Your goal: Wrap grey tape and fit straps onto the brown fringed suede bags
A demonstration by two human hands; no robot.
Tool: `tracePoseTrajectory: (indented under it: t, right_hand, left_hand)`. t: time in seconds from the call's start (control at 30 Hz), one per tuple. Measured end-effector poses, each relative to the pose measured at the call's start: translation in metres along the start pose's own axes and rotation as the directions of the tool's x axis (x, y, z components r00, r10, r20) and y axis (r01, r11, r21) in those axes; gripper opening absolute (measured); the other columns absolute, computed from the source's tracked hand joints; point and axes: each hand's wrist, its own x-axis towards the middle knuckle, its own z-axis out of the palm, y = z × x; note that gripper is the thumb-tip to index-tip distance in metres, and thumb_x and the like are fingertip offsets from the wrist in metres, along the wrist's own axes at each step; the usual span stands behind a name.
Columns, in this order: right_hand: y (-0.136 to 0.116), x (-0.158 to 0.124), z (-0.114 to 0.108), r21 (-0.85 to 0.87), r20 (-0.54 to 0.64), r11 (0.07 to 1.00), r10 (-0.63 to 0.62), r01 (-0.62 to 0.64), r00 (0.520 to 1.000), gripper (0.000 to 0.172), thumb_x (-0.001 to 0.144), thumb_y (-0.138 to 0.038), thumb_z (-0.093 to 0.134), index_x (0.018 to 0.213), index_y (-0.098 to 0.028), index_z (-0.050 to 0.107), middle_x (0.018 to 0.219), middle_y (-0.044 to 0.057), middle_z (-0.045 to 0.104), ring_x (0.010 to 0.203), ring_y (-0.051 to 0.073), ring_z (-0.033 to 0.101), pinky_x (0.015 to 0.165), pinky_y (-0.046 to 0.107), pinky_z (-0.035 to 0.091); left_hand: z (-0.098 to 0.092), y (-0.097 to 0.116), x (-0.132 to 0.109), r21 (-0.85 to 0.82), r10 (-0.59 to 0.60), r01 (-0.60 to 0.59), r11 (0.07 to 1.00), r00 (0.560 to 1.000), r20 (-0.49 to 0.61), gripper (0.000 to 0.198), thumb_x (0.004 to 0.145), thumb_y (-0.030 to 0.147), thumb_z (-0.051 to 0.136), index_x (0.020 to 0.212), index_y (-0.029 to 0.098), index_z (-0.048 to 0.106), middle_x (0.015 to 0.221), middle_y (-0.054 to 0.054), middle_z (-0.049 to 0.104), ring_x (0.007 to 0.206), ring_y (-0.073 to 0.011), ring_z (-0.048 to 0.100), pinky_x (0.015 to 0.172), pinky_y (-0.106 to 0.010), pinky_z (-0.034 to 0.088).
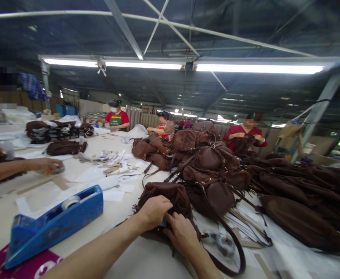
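A dark brown fringed handbag [166, 190] is lying on the pale surface [137, 255], just below the middle of the frame, directly under the person's fingers. Its long side seems to be running roughly sideways across the frame, dipping a little toward the lower right, though the hands are covering its near part. Most of its visible body is spreading above the fingers, toward the heap of brown handbags [199, 155] at centre right. Neither hand is clearly nearer: both are touching it, the left hand [154, 211] coming in from the lower left, the right hand [183, 230] from the lower right.

The left fingers are bending over the bag's near side and lying together, their tips almost meeting the right hand. Its thumb is not showing clearly, so whether they are clamping the leather cannot be told. On the right, index finger and thumb are standing slightly apart at the bag's near edge, with something small and greyish showing between the hands, too unclear to name; whether they are pinching cannot be told either.

A blue tape dispenser [56, 228] is standing at lower left, well apart from the bag, and a brown strap [241, 252] is looping at lower right, beside the right forearm.
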Motion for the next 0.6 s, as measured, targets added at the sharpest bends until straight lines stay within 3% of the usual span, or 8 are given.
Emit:
tracePoseTrajectory:
  t: [0.1, 0.17, 0.3, 0.4, 0.5, 0.6]
  right_hand:
    - [0.002, 0.000, 0.003, -0.006, -0.005, 1.000, 0.000, 0.000, 1.000, 0.034, 0.082, -0.027, 0.065, 0.116, -0.028, 0.061, 0.102, 0.007, 0.066, 0.093, 0.028, 0.061, 0.072, 0.034, 0.042]
    - [0.003, 0.000, 0.006, -0.010, -0.015, 1.000, -0.003, 0.003, 1.000, 0.039, 0.082, -0.027, 0.065, 0.121, -0.030, 0.058, 0.101, 0.007, 0.066, 0.092, 0.028, 0.061, 0.072, 0.034, 0.042]
    - [0.006, 0.001, 0.010, 0.014, -0.005, 1.000, -0.015, 0.016, 1.000, 0.050, 0.082, -0.026, 0.065, 0.130, -0.032, 0.053, 0.099, 0.007, 0.065, 0.091, 0.029, 0.061, 0.072, 0.035, 0.044]
    - [0.004, 0.003, 0.008, 0.079, 0.027, 0.997, -0.001, -0.001, 1.000, 0.045, 0.082, -0.026, 0.063, 0.127, -0.030, 0.057, 0.099, 0.008, 0.065, 0.093, 0.030, 0.061, 0.076, 0.038, 0.045]
    - [0.004, 0.004, -0.001, 0.126, 0.047, 0.992, -0.013, 0.007, 0.999, 0.047, 0.082, -0.023, 0.061, 0.129, -0.026, 0.055, 0.101, 0.009, 0.066, 0.096, 0.028, 0.061, 0.080, 0.037, 0.047]
    - [0.017, -0.004, -0.018, 0.330, 0.010, 0.941, -0.078, 0.070, 0.997, 0.062, 0.082, -0.018, 0.055, 0.142, -0.025, 0.040, 0.112, 0.007, 0.065, 0.105, 0.022, 0.061, 0.090, 0.032, 0.048]
  left_hand:
    - [0.004, -0.013, -0.006, -0.038, 0.209, -0.207, 0.978, 0.975, 0.080, 0.038, 0.086, 0.015, 0.046, 0.122, 0.020, 0.056, 0.128, -0.008, 0.060, 0.128, -0.0238, 0.046, 0.110, -0.036, 0.032]
    - [0.005, -0.024, -0.005, -0.058, 0.274, -0.269, 0.961, 0.955, 0.113, 0.045, 0.090, 0.016, 0.041, 0.135, 0.019, 0.047, 0.140, -0.008, 0.051, 0.133, -0.0230, 0.041, 0.112, -0.036, 0.030]
    - [0.003, -0.035, 0.001, -0.060, 0.212, -0.206, 0.977, 0.970, 0.122, 0.044, 0.093, 0.025, 0.042, 0.136, 0.017, 0.047, 0.144, -0.011, 0.045, 0.134, -0.0251, 0.040, 0.113, -0.038, 0.025]
    - [-0.002, -0.033, 0.007, -0.089, 0.195, -0.182, 0.979, 0.967, 0.166, 0.037, 0.092, 0.035, 0.046, 0.122, 0.019, 0.060, 0.133, -0.010, 0.057, 0.125, -0.0265, 0.050, 0.107, -0.037, 0.033]
    - [-0.019, -0.027, 0.011, -0.132, 0.180, -0.156, 0.979, 0.965, 0.192, 0.030, 0.089, 0.031, 0.049, 0.113, 0.022, 0.065, 0.123, -0.005, 0.065, 0.115, -0.0220, 0.057, 0.099, -0.029, 0.041]
    - [-0.045, -0.019, 0.003, -0.146, 0.131, -0.112, 0.983, 0.983, 0.127, 0.032, 0.086, 0.026, 0.050, 0.115, 0.022, 0.063, 0.125, -0.004, 0.063, 0.116, -0.0213, 0.055, 0.101, -0.030, 0.039]
